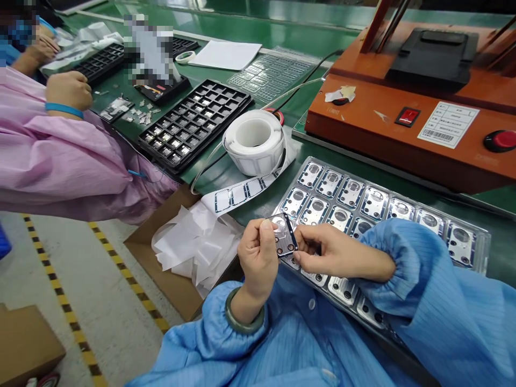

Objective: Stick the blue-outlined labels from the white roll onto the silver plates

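Between thumb and fingers, my left hand [260,255] pinches a small silvery metal plate [285,236] with a dark blue edging and round holes. The fingers of my right hand [326,250] are closed at the plate's right edge, gripping along its dark border. Below and beyond my hands lies a clear plastic tray [481,258] whose pockets hold several similar metal plates. Left of the tray stands a roll of white label tape [253,140], and its loose strip [242,194] carries dark blue frame-shaped stickers.
A cardboard box [161,279] with white paper strips sits left of my hands. The orange machine [379,115] with red buttons stands at the back right. A black parts tray [195,123] lies beyond the roll. A co-worker's pink sleeve [72,156] reaches in from the left.
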### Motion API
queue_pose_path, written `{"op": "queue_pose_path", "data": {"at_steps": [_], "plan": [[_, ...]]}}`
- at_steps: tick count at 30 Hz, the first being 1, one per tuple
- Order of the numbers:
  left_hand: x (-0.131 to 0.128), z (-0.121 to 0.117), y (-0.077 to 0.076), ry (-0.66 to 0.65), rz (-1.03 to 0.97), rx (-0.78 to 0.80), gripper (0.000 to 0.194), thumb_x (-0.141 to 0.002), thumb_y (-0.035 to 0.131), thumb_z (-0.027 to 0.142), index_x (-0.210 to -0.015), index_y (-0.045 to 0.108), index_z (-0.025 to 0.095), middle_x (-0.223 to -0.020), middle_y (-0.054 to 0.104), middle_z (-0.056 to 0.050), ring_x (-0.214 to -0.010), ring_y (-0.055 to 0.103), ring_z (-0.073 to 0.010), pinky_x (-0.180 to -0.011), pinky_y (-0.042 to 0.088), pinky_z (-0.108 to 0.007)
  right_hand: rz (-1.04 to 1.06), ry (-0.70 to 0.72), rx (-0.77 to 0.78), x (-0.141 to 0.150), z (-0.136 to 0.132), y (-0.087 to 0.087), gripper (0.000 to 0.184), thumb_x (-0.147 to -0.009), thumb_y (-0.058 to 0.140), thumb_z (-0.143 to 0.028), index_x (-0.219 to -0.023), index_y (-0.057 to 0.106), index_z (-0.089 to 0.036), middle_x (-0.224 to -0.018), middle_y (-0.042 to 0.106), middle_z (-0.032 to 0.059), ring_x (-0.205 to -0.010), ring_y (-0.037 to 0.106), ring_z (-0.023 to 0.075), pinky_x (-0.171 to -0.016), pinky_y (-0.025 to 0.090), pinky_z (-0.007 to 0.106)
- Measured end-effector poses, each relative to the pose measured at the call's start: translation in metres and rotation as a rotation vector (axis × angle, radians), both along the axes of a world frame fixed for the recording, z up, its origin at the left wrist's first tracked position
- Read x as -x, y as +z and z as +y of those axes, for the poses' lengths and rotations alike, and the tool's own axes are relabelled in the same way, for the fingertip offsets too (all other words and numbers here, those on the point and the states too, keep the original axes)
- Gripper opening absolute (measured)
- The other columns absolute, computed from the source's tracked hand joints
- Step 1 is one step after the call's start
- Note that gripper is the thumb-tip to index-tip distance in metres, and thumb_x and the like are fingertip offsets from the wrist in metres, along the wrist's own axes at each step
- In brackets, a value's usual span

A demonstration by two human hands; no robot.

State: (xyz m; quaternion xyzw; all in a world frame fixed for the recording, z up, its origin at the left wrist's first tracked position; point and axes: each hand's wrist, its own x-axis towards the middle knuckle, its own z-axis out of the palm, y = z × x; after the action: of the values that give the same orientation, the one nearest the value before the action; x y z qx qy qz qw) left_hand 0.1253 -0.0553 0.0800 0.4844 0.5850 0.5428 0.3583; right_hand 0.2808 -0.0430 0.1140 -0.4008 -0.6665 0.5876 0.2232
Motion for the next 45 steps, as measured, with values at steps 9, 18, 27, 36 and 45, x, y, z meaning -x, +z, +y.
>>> {"op": "queue_pose_path", "data": {"at_steps": [9, 18, 27, 36, 45], "plan": [[0.002, -0.002, -0.001, -0.048, 0.045, -0.014, 0.032, -0.091, 0.047, 0.044, -0.073, 0.056, 0.019, -0.059, 0.052, 0.005, -0.044, 0.044, -0.007, -0.043, 0.039, -0.019, 0.08, -0.108, 0.076, 0.0, 0.0, 0.003, 0.017, -0.083, 0.06, -0.032, -0.076, 0.052, -0.019, -0.059, 0.056, -0.0036, -0.053, 0.054, 0.0102, -0.05, 0.042, 0.021], [0.002, 0.0, 0.0, -0.349, 0.065, 0.034, 0.03, -0.096, 0.035, 0.043, -0.098, 0.053, 0.019, -0.056, 0.053, 0.005, -0.04, 0.051, -0.0095, -0.041, 0.043, -0.021, 0.098, -0.398, 0.06, -0.007, -0.002, 0.008, 0.036, -0.082, 0.06, -0.054, -0.077, 0.049, -0.021, -0.055, 0.056, -0.0045, -0.047, 0.062, 0.0142, -0.044, 0.05, 0.024], [-0.003, -0.003, -0.015, -0.291, 0.472, -0.252, 0.012, -0.092, 0.047, 0.025, -0.095, 0.056, 0.018, -0.064, 0.062, 0.0, -0.054, 0.059, -0.0125, -0.054, 0.046, -0.023, -0.255, -1.103, -0.025, -0.104, -0.081, 0.057, 0.06, -0.061, 0.075, -0.063, -0.106, 0.061, -0.027, -0.051, 0.054, 0.0005, -0.039, 0.054, 0.0168, -0.039, 0.047, 0.031], [0.001, 0.005, -0.027, -0.323, 0.506, -0.284, 0.017, -0.088, 0.054, 0.03, -0.096, 0.061, 0.017, -0.067, 0.064, 0.0, -0.054, 0.058, -0.0107, -0.054, 0.046, -0.021, -0.258, -1.338, 0.275, -0.095, -0.197, 0.005, 0.065, -0.067, 0.07, -0.059, -0.116, 0.059, -0.018, -0.055, 0.051, -0.0041, -0.042, 0.053, 0.0152, -0.041, 0.05, 0.03], [-0.004, 0.004, -0.025, -0.268, 0.485, -0.311, 0.016, -0.086, 0.057, 0.028, -0.093, 0.063, 0.016, -0.066, 0.062, 0.002, -0.052, 0.057, -0.009, -0.053, 0.046, -0.021, -0.542, -1.209, 0.236, -0.084, -0.195, 0.0, 0.053, -0.079, 0.058, -0.056, -0.117, 0.055, -0.019, -0.052, 0.045, -0.0073, -0.041, 0.047, 0.0121, -0.039, 0.043, 0.024]]}}
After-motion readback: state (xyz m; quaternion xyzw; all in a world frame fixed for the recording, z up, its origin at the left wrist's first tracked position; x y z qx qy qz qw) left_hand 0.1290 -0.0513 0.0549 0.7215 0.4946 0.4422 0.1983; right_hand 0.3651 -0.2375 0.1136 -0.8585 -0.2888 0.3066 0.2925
